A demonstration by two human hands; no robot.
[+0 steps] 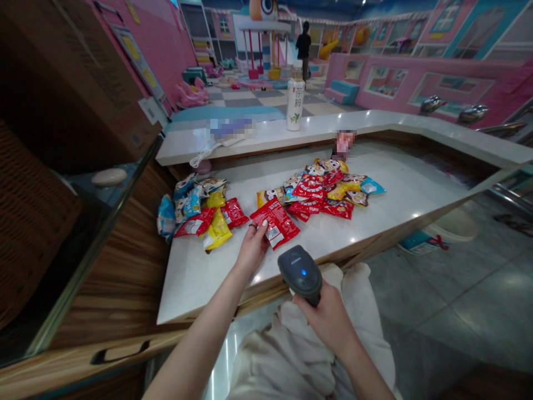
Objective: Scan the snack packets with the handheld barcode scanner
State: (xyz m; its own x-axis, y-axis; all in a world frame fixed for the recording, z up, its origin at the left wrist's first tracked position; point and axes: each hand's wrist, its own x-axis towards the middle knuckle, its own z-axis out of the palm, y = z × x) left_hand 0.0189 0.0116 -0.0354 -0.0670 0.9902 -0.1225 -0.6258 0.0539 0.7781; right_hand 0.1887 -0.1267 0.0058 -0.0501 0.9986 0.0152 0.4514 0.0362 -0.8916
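Observation:
My left hand (pixel 255 243) pinches the lower left edge of a red snack packet (pixel 276 223), whose printed back with a white label faces up. In my right hand (pixel 322 311) is a dark grey barcode scanner (pixel 300 273) with a blue light glowing on top. Its head points toward the red packet, a little apart from it. To the left lies a pile of blue, red and yellow snack packets (pixel 216 230). Beyond the held packet, a second pile of red, yellow and blue packets (pixel 310 186) spreads across the white counter (pixel 200 294).
A white bottle (pixel 295 103) stands on the raised ledge (pixel 266 133), near a white cable (pixel 208 154). Cardboard boxes (pixel 83 72) rise at the left. A bucket (pixel 437 233) sits on the floor at the right. In the play area behind stands a person (pixel 303 44).

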